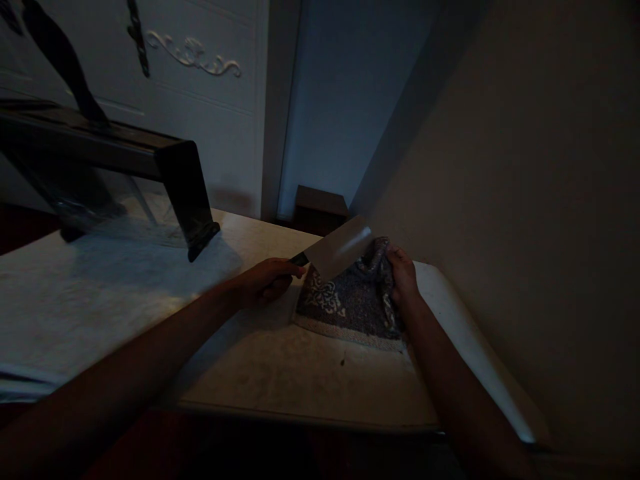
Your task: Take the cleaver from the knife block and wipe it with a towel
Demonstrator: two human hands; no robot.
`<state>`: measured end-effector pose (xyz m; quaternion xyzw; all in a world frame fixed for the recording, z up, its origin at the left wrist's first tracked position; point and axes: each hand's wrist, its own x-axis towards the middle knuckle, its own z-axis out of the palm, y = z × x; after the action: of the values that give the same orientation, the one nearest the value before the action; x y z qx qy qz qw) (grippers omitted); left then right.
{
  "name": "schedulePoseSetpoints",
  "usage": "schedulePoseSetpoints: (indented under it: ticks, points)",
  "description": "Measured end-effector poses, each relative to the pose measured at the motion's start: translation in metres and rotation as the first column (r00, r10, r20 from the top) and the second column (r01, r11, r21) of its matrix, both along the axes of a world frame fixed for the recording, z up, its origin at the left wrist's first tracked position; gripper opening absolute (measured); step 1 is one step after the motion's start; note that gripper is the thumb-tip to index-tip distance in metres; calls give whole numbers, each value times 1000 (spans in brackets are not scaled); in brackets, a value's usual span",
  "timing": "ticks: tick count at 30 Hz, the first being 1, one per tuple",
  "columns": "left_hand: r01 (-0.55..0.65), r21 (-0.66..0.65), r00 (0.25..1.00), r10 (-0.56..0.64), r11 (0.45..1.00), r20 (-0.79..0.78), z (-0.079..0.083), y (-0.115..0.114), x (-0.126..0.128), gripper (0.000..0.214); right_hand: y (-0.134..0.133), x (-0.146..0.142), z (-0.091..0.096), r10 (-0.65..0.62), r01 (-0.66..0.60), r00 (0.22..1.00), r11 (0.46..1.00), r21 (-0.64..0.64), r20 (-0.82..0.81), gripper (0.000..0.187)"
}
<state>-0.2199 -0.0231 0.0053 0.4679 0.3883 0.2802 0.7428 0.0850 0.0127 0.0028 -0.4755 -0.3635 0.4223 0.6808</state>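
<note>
Two hands are working at the far right end of a pale counter (125, 300), in dim light. The left hand (267, 280) is closing its grip around the dark handle of a cleaver (340, 250), fingers wrapped fully about it. The broad blade is pointing right and slightly upward, tilted, with its flat face catching the light. The blade is passing over the upper edge of a patterned cloth (350, 303); whether it is touching the cloth cannot be told.

The right hand (403, 277) is gripping a bunched fold of that cloth at its right side, fingers closed into the fabric just beside the blade's tip. The rest of the cloth is lying flat on the counter between the two hands, its pale border facing the near edge. A small dark speck (343, 362) is lying on the counter just in front of the cloth.

A dark angled stand (185, 193) is sitting on the counter at the far left, well apart from the hands. A white panelled door (210, 100) is standing behind it. A small brown box (320, 207) is sitting low beyond the counter. A plain wall (525, 200) is running along the right side.
</note>
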Motion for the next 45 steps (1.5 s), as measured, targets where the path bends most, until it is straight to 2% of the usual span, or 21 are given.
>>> schedulePoseSetpoints:
  ticks: [3, 8, 13, 20, 27, 34, 38, 41, 43, 45]
  points:
    - [9, 15, 1000, -9, 1000, 9, -4, 1, 2, 26, -1, -5, -4, 30, -32, 996, 999, -12, -81, 35]
    - [24, 51, 999, -25, 998, 33, -6, -2, 6, 29, 2, -8, -18, 59, -64, 987, 997, -33, -149, 32]
    - [0, 117, 1000, 0, 993, -3, -6, -8, 12, 29, -1, -17, -29, 220, -225, 966, 974, -24, -138, 29]
    - [-69, 139, 997, 63, 988, 44, -7, -12, 17, 33, -17, -43, -18, 275, -279, 949, 960, -7, -152, 32]
    - [-130, 131, 987, 115, 983, 112, -5, -13, 18, 38, -31, -63, -3, 393, -396, 918, 916, -66, -48, 41]
    - [-213, 140, 969, 192, 967, 153, -4, -14, 18, 38, -33, -68, -1, 422, -408, 890, 906, -111, 173, 40]
    - [-272, 128, 953, 249, 954, 170, -4, -14, 20, 39, -32, -65, -1, 364, -349, 897, 932, -100, 250, 38]
    - [-278, 131, 951, 254, 952, 176, -6, -15, 22, 40, -33, -64, -2, 228, -240, 903, 971, -13, 365, 34]
    - [-270, 149, 953, 242, 951, 182, -8, -15, 24, 41, -36, -65, -2, 99, -165, 867, 982, 94, 489, 28]
    - [-275, 178, 952, 242, 945, 187, -10, -16, 26, 42, -42, -68, -2, -18, -147, 786, 965, 215, 618, 23]
